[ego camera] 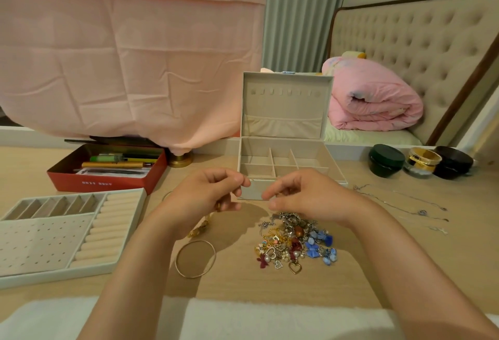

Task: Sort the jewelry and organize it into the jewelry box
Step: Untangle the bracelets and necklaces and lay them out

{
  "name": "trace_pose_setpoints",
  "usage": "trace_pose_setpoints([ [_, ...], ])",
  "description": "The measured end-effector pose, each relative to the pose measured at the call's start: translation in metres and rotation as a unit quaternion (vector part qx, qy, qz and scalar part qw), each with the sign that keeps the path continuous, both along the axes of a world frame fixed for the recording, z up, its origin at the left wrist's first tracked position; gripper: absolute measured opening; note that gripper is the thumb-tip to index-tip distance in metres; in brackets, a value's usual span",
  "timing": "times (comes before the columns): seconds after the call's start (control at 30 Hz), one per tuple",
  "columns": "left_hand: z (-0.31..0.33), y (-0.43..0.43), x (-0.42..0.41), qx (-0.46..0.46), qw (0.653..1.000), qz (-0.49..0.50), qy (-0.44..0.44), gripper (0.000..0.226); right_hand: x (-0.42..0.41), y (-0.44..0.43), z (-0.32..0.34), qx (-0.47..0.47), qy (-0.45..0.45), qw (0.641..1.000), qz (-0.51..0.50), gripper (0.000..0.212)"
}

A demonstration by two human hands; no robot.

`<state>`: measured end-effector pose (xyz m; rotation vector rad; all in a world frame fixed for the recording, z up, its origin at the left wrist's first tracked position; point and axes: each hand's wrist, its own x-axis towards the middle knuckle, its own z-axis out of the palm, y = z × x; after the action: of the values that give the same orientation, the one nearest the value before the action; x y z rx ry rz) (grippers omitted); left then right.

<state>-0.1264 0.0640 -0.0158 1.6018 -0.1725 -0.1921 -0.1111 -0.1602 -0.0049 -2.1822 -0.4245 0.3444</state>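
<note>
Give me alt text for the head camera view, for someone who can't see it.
The left hand and right hand nearly meet, fingers curled, over a wooden table, the left holding a gold chain. Beneath them lie a tangled jewelry pile and a gold bangle; an open beige jewelry box stands behind, a divided tray at far left.

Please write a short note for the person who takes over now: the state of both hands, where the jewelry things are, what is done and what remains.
Left hand: holds a gold chain that trails onto the table.
Right hand: fingers curled beside the left; cannot tell whether it holds anything.
Jewelry box: open, visible compartments empty; its tray lies left, also empty.
Done: silver necklaces lie apart at right, gold bangle beside the mixed pile.
Left: that pile unsorted; nothing boxed yet.
</note>
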Motion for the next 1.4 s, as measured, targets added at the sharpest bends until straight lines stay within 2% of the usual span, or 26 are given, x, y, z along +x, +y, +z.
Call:
trace_pose_setpoints([
  [0.13, -0.004, 0.002, 0.001, 0.188, 0.980, 0.020, -0.063, 0.015, 0.000, -0.001, -0.004, -0.167, -0.016, 0.986, 0.018, 0.010],
  [0.23, -0.008, -0.004, 0.000, 0.301, 0.950, -0.011, -0.080, 0.013, -0.008, -0.007, 0.002, -0.195, -0.003, 0.981, 0.022, 0.011],
  [0.4, -0.005, -0.030, -0.004, 0.299, 0.946, -0.087, -0.091, 0.014, -0.031, -0.048, 0.029, -0.108, 0.019, 0.994, -0.021, 0.011],
  [0.53, 0.003, -0.073, -0.004, 0.284, 0.946, -0.111, -0.111, 0.022, -0.042, -0.097, 0.032, -0.062, 0.018, 0.995, -0.081, 0.009],
  [0.87, 0.035, -0.207, 0.006, 0.343, 0.906, -0.172, -0.179, 0.018, -0.068, -0.213, 0.013, 0.080, -0.037, 0.964, -0.249, 0.007],
  [1.1, 0.012, -0.269, 0.028, 0.410, 0.867, -0.193, -0.207, 0.019, -0.081, -0.267, -0.020, 0.084, -0.008, 0.948, -0.307, 0.015],
  [1.27, -0.021, -0.288, 0.033, 0.471, 0.833, -0.211, -0.201, 0.016, -0.077, -0.288, -0.048, -0.033, 0.020, 0.944, -0.328, 0.012],
  [1.4, -0.031, -0.298, 0.035, 0.490, 0.811, -0.229, -0.222, 0.017, -0.075, -0.293, -0.048, -0.129, -0.009, 0.936, -0.329, 0.014],
])
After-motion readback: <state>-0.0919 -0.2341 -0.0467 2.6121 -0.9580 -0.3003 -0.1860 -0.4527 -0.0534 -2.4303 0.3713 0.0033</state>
